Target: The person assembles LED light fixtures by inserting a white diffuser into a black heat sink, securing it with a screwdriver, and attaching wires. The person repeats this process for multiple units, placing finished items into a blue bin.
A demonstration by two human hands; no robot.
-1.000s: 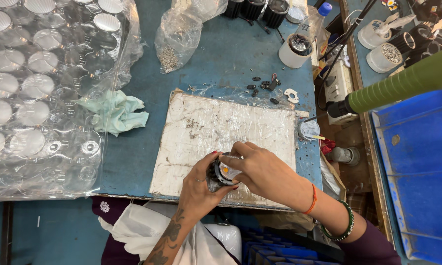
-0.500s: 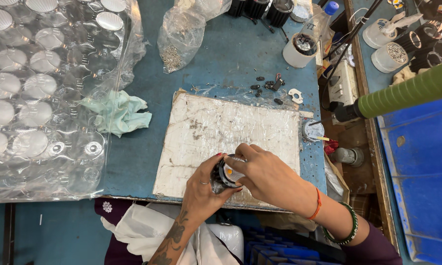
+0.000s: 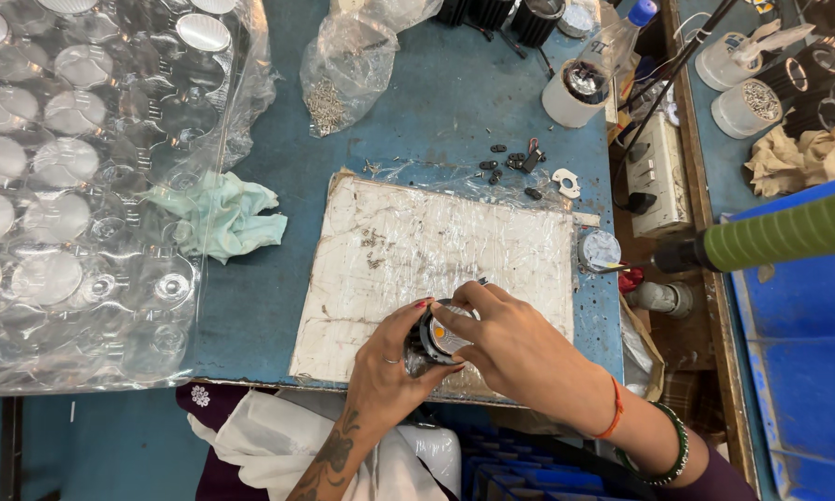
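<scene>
While both hands' fingers (image 3: 440,327) encircle it, the round lamp (image 3: 439,336) sits between.

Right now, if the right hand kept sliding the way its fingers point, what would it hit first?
The right hand points left across the round black lamp part, so it would probably meet the left hand cupping that part's far side. Depth is hard to judge.

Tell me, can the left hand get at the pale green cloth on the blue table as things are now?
Probably not at once: the left hand grips the round lamp part together with the right hand. The green cloth lies uncovered, with bare table between.
</scene>
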